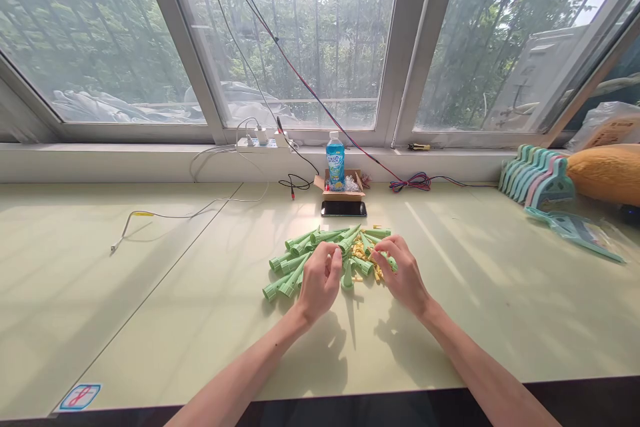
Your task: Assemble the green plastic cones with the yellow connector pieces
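Grey-framed windows (300,40) — leafy trees outside — light a pale green tabletop (200,320).

Chinese characters on bottle (335,167), red-marked sticker (81,397)

Bright daylight from windows (300,40) behind tabletop (200,333); panes hazy, nearly blown out at top centre. Hands' shadows fall toward tabletop's near edge, soft-edged; thin pointed shadow between them. Pale light streaks and broad shadow bands cross tabletop, left and right. Strip below near edge very dark. Wide-angle stretch: window frames lean strongly toward the sides. Small yellow pieces (360,251) between hands hard to separate, fine detail soft.
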Demonstrator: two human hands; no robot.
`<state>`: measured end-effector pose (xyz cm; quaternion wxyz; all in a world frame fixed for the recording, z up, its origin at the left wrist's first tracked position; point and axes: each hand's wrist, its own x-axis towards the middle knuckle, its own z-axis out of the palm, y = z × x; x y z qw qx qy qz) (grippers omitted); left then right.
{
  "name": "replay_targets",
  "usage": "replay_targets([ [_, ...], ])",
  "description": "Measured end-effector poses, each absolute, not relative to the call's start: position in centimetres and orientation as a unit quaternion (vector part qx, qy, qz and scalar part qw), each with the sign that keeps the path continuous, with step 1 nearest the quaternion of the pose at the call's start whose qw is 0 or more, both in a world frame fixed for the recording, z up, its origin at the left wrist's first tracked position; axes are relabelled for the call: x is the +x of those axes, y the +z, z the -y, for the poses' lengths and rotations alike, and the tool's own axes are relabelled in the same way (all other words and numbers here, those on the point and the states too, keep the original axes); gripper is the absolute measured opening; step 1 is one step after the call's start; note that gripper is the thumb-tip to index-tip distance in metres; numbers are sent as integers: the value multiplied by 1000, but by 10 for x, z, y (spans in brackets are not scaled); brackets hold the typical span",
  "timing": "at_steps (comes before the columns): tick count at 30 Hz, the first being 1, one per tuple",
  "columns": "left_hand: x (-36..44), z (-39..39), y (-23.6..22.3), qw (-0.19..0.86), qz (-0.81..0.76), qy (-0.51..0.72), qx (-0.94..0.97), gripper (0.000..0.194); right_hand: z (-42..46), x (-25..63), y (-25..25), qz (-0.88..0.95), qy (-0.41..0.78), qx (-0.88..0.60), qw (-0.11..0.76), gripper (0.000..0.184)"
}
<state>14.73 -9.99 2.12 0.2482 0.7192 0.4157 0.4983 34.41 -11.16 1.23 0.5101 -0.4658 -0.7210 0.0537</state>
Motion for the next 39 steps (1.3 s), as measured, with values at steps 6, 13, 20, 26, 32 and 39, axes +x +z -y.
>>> replay_targets([
  [6, 147, 101, 20, 213, -372, 523, 737, 17, 116, 336, 11, 726, 96, -427, 530, 16],
  [13, 148, 101, 22, 198, -354, 524, 749, 18, 111, 340, 6, 723, 45, -472, 502, 17],
  [20, 149, 101, 21, 204, -358, 518, 750, 21, 107, 352, 4, 706, -27, -591, 389, 22],
  [26, 149, 101, 22, 206, -361, 514, 750, 22, 108, 350, 3, 702, -49, -613, 358, 18],
  [32, 149, 101, 23, 197, -367, 503, 757, 24, 102, 333, 3, 766, -82, -541, 338, 18],
  [39, 150, 100, 21, 193, -369, 500, 759, 25, 88, 322, -5, 782, -123, -536, 295, 21],
])
